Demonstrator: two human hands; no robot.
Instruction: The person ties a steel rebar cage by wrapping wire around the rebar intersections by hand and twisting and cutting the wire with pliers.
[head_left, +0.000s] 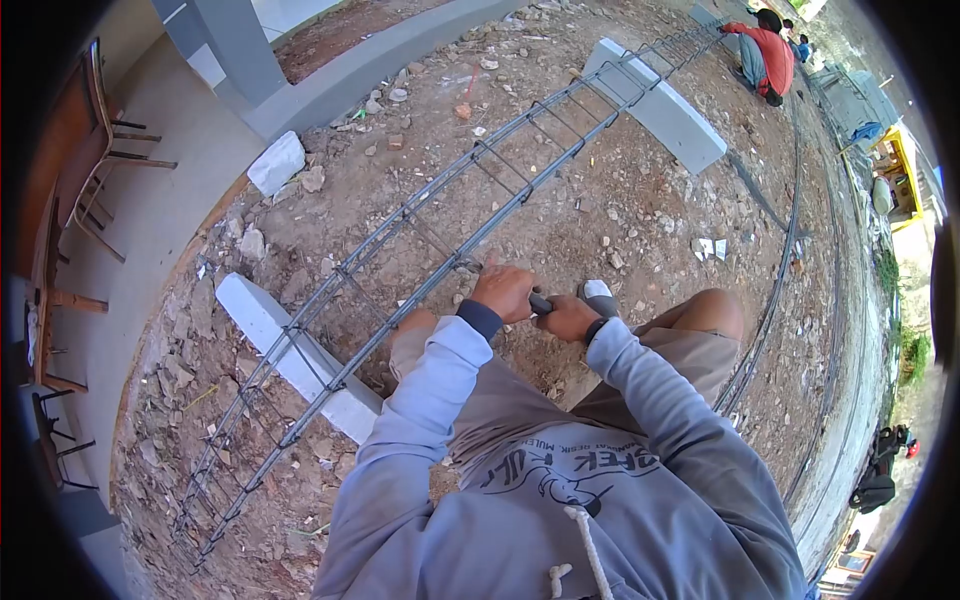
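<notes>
While pale blocks (312, 362) prop the rebar cage (525, 194), presumably for clearance | left hand (502, 292) and right hand (570, 318) wrap fingers round a dark-handled tool (541, 303) | likely for leverage

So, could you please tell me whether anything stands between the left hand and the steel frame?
Nothing visible blocks the way: the left hand is close beside the steel frame, with only a small metal piece between them. The dark handle shows toward the right hand.
</notes>
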